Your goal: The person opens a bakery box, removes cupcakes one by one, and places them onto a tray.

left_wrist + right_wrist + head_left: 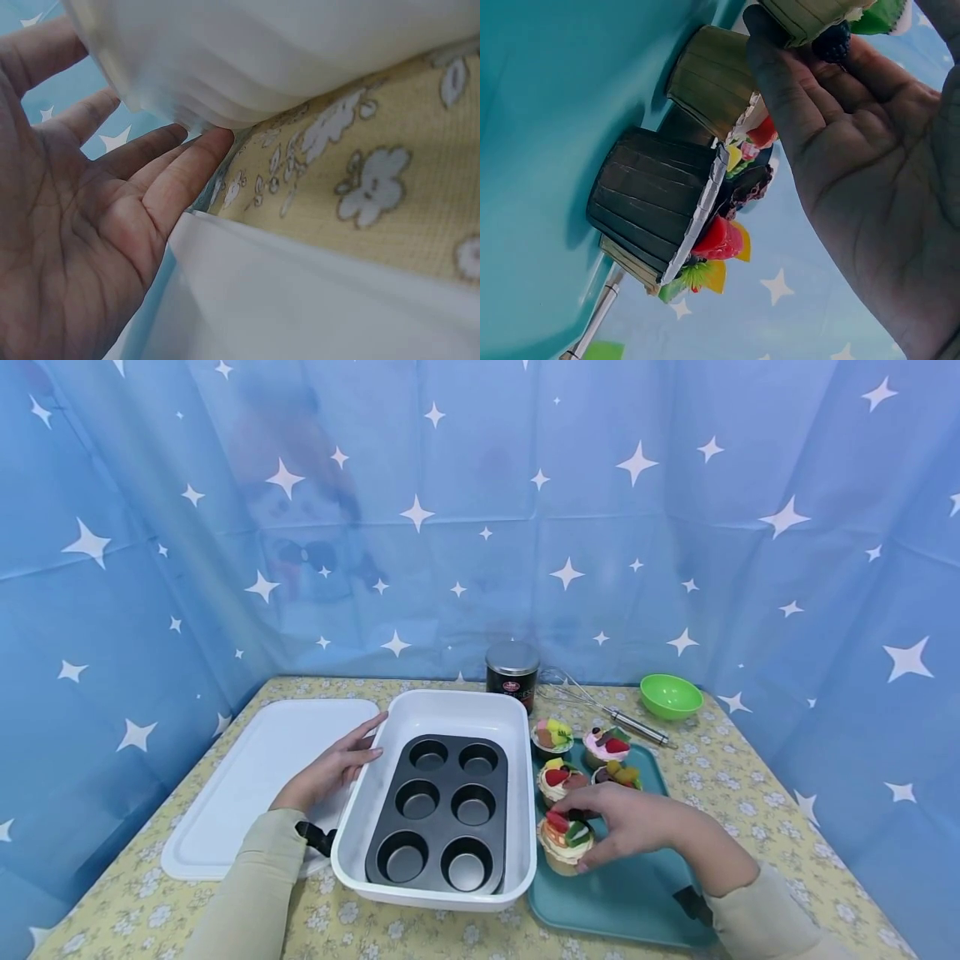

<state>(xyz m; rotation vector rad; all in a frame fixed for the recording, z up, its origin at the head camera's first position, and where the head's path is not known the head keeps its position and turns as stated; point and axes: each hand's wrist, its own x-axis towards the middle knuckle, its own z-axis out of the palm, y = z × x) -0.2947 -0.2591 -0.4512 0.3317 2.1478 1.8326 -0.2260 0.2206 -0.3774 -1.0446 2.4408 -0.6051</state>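
Note:
A fruit-topped cupcake (562, 852) in a pale paper cup is gripped between the thumb and fingers of my right hand (630, 817), over the left side of the teal tray (622, 902). In the right wrist view, the pale cup (810, 19) of that cupcake shows at the fingertips. My left hand (335, 767) rests against the left wall of a white rectangular bin (435, 893), its fingers fairly straight. The left wrist view shows those fingertips by the bin's outer side (225, 67). Inside the bin lies a dark muffin pan (437, 802) with several bare cups.
Several other cupcakes (552, 737) stand on the tray's far part, one in a dark cup (656, 199). Behind are a black tin (512, 672), a whisk (630, 720) and a green bowl (670, 697). A white lid (258, 785) lies left of the bin.

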